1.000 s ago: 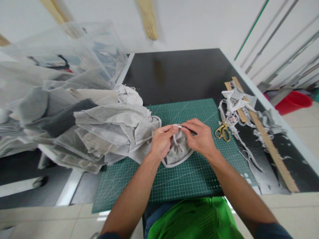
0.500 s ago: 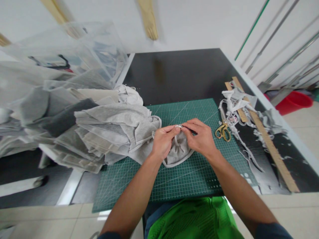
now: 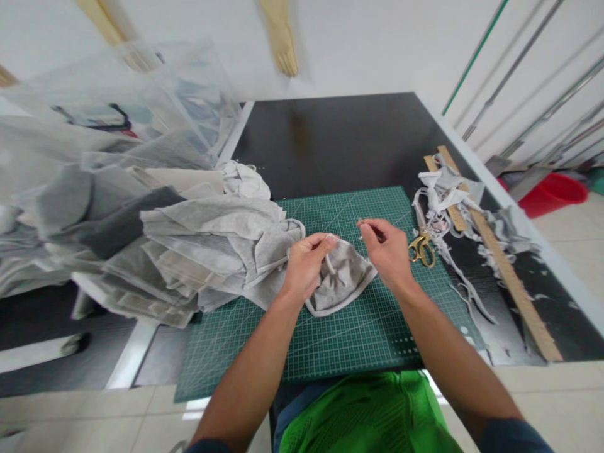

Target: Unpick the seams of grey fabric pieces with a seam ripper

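My left hand (image 3: pixel 304 264) pinches the edge of a light grey fabric piece (image 3: pixel 342 277) between thumb and fingers. The fabric has a pale bound edge and hangs gathered over the green cutting mat (image 3: pixel 349 343). My right hand (image 3: pixel 387 248) is closed, a short way right of the fabric and apart from it. A small metal-tipped tool (image 3: pixel 361 221) sticks out from its fingertips; the rest is hidden in the hand, so its kind is unclear. Gold-handled scissors (image 3: pixel 422 250) lie just right of that hand.
A large heap of grey fabric pieces (image 3: pixel 212 233) covers the left side. Behind it stands a clear plastic box (image 3: pixel 189 82). White scraps (image 3: pixel 443 195) and wooden rulers (image 3: pixel 514 283) lie at the right on the black table (image 3: pixel 349 138). A red bucket (image 3: pixel 554 195) stands beyond.
My right hand has moved right and slightly up, away from the fabric, taking the small tool with it. The fabric's right side has spread out. My left hand keeps its pinch.
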`<state>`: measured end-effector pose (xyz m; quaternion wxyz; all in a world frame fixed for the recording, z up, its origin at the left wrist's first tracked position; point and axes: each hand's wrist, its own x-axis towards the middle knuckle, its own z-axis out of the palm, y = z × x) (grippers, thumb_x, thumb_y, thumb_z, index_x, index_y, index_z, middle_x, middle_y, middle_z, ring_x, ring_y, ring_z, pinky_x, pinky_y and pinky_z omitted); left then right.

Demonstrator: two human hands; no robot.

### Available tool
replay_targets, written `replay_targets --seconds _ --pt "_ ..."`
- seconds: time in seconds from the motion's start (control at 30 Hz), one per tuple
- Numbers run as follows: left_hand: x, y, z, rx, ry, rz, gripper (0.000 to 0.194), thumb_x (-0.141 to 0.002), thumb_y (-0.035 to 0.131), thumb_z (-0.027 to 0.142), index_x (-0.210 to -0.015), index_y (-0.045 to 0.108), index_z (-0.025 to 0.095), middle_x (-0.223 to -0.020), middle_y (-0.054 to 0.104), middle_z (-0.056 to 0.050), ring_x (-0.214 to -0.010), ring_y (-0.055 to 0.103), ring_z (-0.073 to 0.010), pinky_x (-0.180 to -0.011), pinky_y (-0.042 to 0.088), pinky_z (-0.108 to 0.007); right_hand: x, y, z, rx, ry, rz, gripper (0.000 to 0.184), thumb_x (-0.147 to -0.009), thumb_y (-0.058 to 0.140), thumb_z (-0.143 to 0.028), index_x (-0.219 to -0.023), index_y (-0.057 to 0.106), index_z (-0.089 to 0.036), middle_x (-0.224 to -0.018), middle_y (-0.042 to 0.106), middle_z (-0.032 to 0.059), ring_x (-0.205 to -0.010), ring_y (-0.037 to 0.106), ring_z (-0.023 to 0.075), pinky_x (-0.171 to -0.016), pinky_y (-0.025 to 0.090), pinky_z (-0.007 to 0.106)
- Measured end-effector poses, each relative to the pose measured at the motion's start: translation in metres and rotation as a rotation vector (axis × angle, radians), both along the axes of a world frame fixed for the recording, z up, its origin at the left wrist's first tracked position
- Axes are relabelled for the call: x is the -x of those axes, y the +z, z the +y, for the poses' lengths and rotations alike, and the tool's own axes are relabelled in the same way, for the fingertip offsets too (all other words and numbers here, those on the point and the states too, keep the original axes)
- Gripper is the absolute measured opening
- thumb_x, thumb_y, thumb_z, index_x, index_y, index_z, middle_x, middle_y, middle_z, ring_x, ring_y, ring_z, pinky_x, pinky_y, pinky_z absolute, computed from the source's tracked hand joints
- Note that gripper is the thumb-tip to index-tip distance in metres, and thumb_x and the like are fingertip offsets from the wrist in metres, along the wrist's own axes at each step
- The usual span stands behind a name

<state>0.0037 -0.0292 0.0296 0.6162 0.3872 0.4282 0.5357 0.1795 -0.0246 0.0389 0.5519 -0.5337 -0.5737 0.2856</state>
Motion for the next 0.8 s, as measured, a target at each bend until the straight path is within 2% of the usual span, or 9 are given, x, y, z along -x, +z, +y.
replay_targets --seconds 0.07,0.13,0.23,0.33,0.43,0.57,0.63,0.73,0.8 --pt "0.003 0.001 0.002 0.001 0.037 -0.023 0.028 -0.081 0.081 0.043 -0.089 0.072 0.018 -0.072 0.063 0.001 -0.062 0.054 -0.0101 -0.058 0.042 -0.022 -0.005 -0.002 0.004 0.116 0.061 0.138 0.033 -0.097 0.059 -0.051 -0.102 0.071 -0.020 -0.094 0.073 0.0053 -0.073 0.062 0.0166 -0.066 0.050 0.030" --pt "0.006 0.003 0.003 -0.010 0.047 -0.049 0.028 -0.083 0.079 0.045 -0.088 0.066 0.020 -0.068 0.056 0.004 -0.059 0.050 -0.0093 -0.055 0.040 -0.021 -0.009 0.000 0.006 0.196 0.220 0.164 0.034 -0.094 0.064 -0.052 -0.107 0.067 -0.020 -0.096 0.073 0.0042 -0.075 0.060 0.0157 -0.068 0.048 0.029" --pt "0.010 0.006 0.003 -0.041 0.024 -0.061 0.028 -0.084 0.077 0.044 -0.087 0.062 0.021 -0.069 0.049 0.005 -0.059 0.045 -0.0094 -0.055 0.038 -0.020 -0.010 0.007 0.005 0.248 0.431 0.024 0.039 -0.083 0.078 -0.043 -0.112 0.067 -0.020 -0.098 0.072 0.0030 -0.079 0.058 0.0156 -0.073 0.046 0.029" --pt "0.014 0.011 0.003 -0.065 0.013 -0.055 0.027 -0.083 0.078 0.041 -0.084 0.060 0.020 -0.071 0.046 0.004 -0.062 0.044 -0.0097 -0.057 0.038 -0.020 -0.012 0.013 0.003 0.284 0.514 -0.062 0.033 -0.082 0.079 -0.040 -0.105 0.070 -0.019 -0.089 0.068 0.0006 -0.074 0.053 0.0142 -0.069 0.042 0.028" --pt "0.018 0.015 0.004 -0.100 0.039 -0.053 0.026 -0.083 0.077 0.039 -0.081 0.060 0.020 -0.074 0.045 0.004 -0.065 0.043 -0.0101 -0.058 0.038 -0.020 -0.017 0.017 0.002 0.316 0.592 -0.048 0.026 -0.083 0.078 -0.040 -0.093 0.071 -0.018 -0.074 0.059 -0.0028 -0.068 0.048 0.0132 -0.063 0.037 0.027" --pt "0.021 0.016 0.006 -0.125 0.080 -0.070 0.026 -0.082 0.078 0.039 -0.082 0.061 0.020 -0.076 0.047 0.003 -0.067 0.045 -0.0102 -0.060 0.039 -0.020 -0.020 0.016 0.001 0.270 0.542 0.004 0.023 -0.084 0.077 -0.040 -0.088 0.070 -0.019 -0.074 0.057 -0.0027 -0.068 0.046 0.0129 -0.062 0.034 0.027" --pt "0.020 0.015 0.005 -0.122 0.027 -0.062 0.029 -0.078 0.082 0.038 -0.091 0.063 0.021 -0.079 0.052 0.003 -0.069 0.049 -0.0105 -0.062 0.041 -0.021 -0.018 0.016 0.001 0.232 0.491 0.003 0.022 -0.084 0.077 -0.039 -0.087 0.070 -0.019 -0.074 0.058 -0.0025 -0.067 0.047 0.0129 -0.061 0.034 0.027" --pt "0.019 0.012 0.003 -0.124 -0.049 -0.006 0.051 -0.067 0.091 0.030 -0.109 0.062 0.023 -0.079 0.056 0.004 -0.066 0.051 -0.0111 -0.060 0.042 -0.023 -0.015 0.018 -0.001 0.205 0.477 -0.021 0.021 -0.086 0.076 -0.039 -0.085 0.069 -0.019 -0.072 0.057 -0.0028 -0.065 0.046 0.0127 -0.059 0.033 0.027" --pt "0.018 0.010 0.002 -0.141 -0.016 0.043 0.055 -0.063 0.092 0.028 -0.109 0.063 0.023 -0.076 0.056 0.005 -0.064 0.050 -0.0108 -0.058 0.042 -0.023 -0.014 0.020 -0.003 0.208 0.508 -0.038 0.022 -0.088 0.074 -0.041 -0.086 0.070 -0.020 -0.072 0.058 -0.0023 -0.065 0.047 0.0128 -0.059 0.034 0.028"
